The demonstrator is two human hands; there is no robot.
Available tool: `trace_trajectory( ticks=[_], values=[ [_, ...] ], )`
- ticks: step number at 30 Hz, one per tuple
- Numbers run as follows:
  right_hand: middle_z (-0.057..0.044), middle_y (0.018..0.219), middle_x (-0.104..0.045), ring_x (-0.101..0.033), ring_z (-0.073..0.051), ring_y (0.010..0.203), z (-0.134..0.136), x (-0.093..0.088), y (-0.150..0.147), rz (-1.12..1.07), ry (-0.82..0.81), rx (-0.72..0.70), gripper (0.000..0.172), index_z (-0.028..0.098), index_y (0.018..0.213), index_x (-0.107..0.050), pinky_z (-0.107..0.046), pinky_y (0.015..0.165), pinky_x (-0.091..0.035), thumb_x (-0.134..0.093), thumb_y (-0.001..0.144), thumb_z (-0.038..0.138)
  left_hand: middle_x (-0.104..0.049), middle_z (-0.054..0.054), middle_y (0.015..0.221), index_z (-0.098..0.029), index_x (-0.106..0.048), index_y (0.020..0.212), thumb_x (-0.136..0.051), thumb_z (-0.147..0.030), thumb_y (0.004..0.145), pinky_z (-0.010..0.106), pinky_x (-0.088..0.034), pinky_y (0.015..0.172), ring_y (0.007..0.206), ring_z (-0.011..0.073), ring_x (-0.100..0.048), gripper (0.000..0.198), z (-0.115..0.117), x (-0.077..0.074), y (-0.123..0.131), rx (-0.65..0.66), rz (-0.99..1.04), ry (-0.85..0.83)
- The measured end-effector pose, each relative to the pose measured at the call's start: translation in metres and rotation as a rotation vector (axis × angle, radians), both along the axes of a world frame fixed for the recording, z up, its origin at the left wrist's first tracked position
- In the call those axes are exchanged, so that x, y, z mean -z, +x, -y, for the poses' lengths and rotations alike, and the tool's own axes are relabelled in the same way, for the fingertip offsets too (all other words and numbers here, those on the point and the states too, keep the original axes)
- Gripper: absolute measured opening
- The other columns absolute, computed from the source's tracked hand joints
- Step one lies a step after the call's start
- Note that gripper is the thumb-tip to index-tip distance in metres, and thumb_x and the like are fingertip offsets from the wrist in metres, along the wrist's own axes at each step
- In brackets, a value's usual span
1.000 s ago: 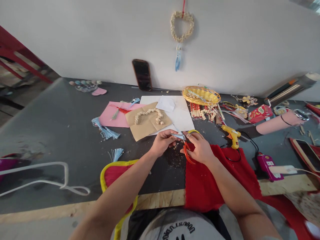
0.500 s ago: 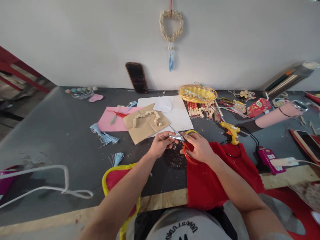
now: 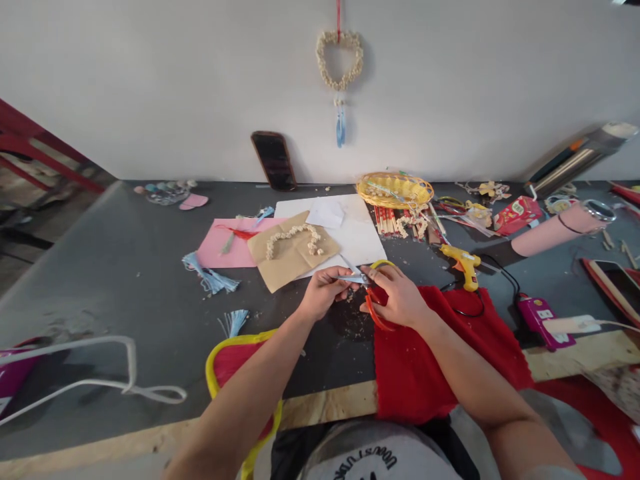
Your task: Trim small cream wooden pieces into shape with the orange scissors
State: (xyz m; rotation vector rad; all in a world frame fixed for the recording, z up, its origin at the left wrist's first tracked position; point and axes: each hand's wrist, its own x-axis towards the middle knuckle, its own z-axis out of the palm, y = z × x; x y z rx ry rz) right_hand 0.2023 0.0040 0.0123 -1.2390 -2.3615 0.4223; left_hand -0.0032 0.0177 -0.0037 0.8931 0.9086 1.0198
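Observation:
My right hand (image 3: 400,298) is closed around the scissors (image 3: 371,308), which have orange-red handles. Their metal blades are spread and point left, toward my left hand (image 3: 323,292). The fingers of that hand are pinched together right at the blades; whatever they hold is too small and covered to make out. Small crumbs lie on the dark table beneath both hands. Just beyond them, a string of cream-coloured little pieces (image 3: 293,232) curves across a brown paper sheet (image 3: 277,270). A red cloth (image 3: 415,367) lies under my right wrist.
A yellow glue gun (image 3: 463,265) with a black cord lies to the right, near a purple power block (image 3: 543,320) and a pink bottle (image 3: 560,230). A yellow basket (image 3: 395,193) stands behind. Blue tassels (image 3: 213,277) and a bent white rod (image 3: 131,363) are at left.
The view has tilted a little, so the wall and table sit slightly lower. Both hands stay together at the scissors, whose blades have shifted only slightly between the fingers.

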Motion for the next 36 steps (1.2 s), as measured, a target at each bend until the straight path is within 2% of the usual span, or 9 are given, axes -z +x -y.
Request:
trace_trajectory(
  ticks=[5, 10, 16, 25, 32, 36],
  values=[
    [-0.013, 0.114, -0.058, -0.051, -0.030, 0.114, 0.0001, 0.0018, -0.0003, 0.004, 0.012, -0.016, 0.072, 0.021, 0.140, -0.047, -0.048, 0.102, -0.046, -0.066, 0.080, 0.054, -0.068, 0.003, 0.060, -0.012, -0.067, 0.074, -0.082, -0.036, 0.063, 0.019, -0.028, 0.040, 0.039, 0.0050, -0.044, 0.031, -0.0007, 0.0001, -0.0018, 0.037, -0.014, -0.001],
    [-0.013, 0.112, -0.060, -0.054, -0.029, 0.111, 0.0024, 0.0048, -0.0032, -0.021, -0.035, 0.007, 0.070, 0.021, 0.141, -0.048, -0.046, 0.100, -0.048, -0.064, 0.082, 0.054, -0.067, 0.002, 0.057, -0.013, -0.066, 0.075, -0.083, -0.036, 0.061, 0.018, -0.026, 0.039, 0.037, 0.0048, -0.042, 0.032, -0.0005, -0.0009, -0.0019, 0.011, -0.007, -0.026],
    [-0.012, 0.110, -0.061, -0.056, -0.029, 0.109, 0.0042, 0.0060, -0.0045, 0.008, -0.011, 0.033, 0.069, 0.023, 0.141, -0.047, -0.046, 0.097, -0.050, -0.063, 0.082, 0.056, -0.068, 0.002, 0.057, -0.013, -0.064, 0.075, -0.082, -0.036, 0.061, 0.018, -0.026, 0.039, 0.037, 0.0046, -0.041, 0.033, 0.0002, -0.0037, -0.0022, 0.020, 0.024, -0.021],
    [-0.012, 0.112, -0.057, -0.052, -0.030, 0.112, 0.0000, 0.0006, -0.0008, -0.003, 0.007, -0.034, 0.079, 0.021, 0.142, -0.045, -0.048, 0.101, -0.046, -0.067, 0.077, 0.060, -0.067, 0.003, 0.058, -0.012, -0.063, 0.069, -0.079, -0.033, 0.063, 0.019, -0.024, 0.038, 0.038, 0.0047, -0.042, 0.028, -0.0010, -0.0031, -0.0036, 0.108, 0.013, -0.075],
    [-0.012, 0.113, -0.058, -0.053, -0.029, 0.113, -0.0004, 0.0009, 0.0000, -0.048, -0.012, -0.078, 0.074, 0.023, 0.141, -0.046, -0.048, 0.101, -0.046, -0.066, 0.079, 0.057, -0.065, 0.003, 0.054, -0.012, -0.062, 0.069, -0.080, -0.034, 0.060, 0.018, -0.023, 0.038, 0.037, 0.0047, -0.041, 0.030, -0.0007, -0.0060, -0.0036, 0.128, 0.010, -0.102],
    [-0.012, 0.113, -0.059, -0.056, -0.029, 0.110, 0.0015, 0.0030, -0.0016, -0.042, -0.028, -0.049, 0.074, 0.021, 0.141, -0.047, -0.046, 0.099, -0.048, -0.066, 0.079, 0.058, -0.065, 0.002, 0.054, -0.012, -0.063, 0.069, -0.079, -0.035, 0.062, 0.019, -0.021, 0.038, 0.036, 0.0040, -0.039, 0.029, -0.0008, -0.0043, -0.0044, 0.122, -0.006, -0.074]
  ],
)
